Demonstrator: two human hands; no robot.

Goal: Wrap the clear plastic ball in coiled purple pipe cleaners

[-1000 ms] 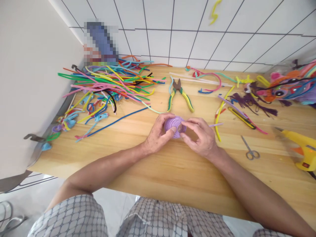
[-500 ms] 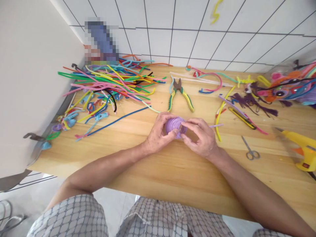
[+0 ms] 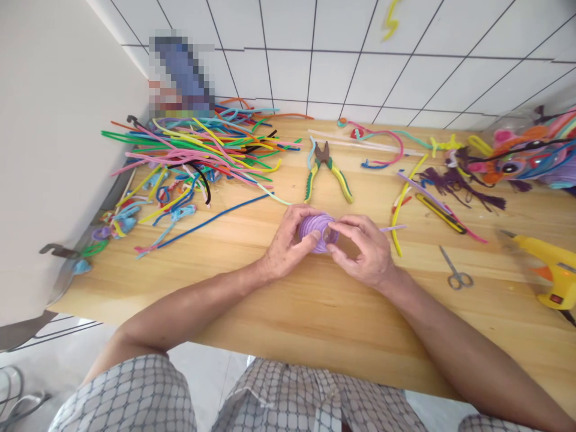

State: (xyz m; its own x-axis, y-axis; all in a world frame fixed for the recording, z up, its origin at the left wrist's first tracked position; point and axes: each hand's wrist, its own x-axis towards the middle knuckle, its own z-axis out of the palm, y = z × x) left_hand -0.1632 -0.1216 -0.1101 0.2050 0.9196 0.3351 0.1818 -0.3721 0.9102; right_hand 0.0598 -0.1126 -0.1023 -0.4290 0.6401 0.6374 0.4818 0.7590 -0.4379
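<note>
Head view shows the purple coil [image 3: 309, 226] held over the surface [image 3: 315, 312], its open end facing the right hand [image 3: 368, 253], whose part-closed grip pinches that rim, while the left hand [image 3: 288, 245] curls around its opposite side.

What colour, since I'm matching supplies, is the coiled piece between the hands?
The coiled piece is light purple; it shows best in the head view.

One head-worn view from close above the tabletop [image 3: 315, 312], forward and down
</note>
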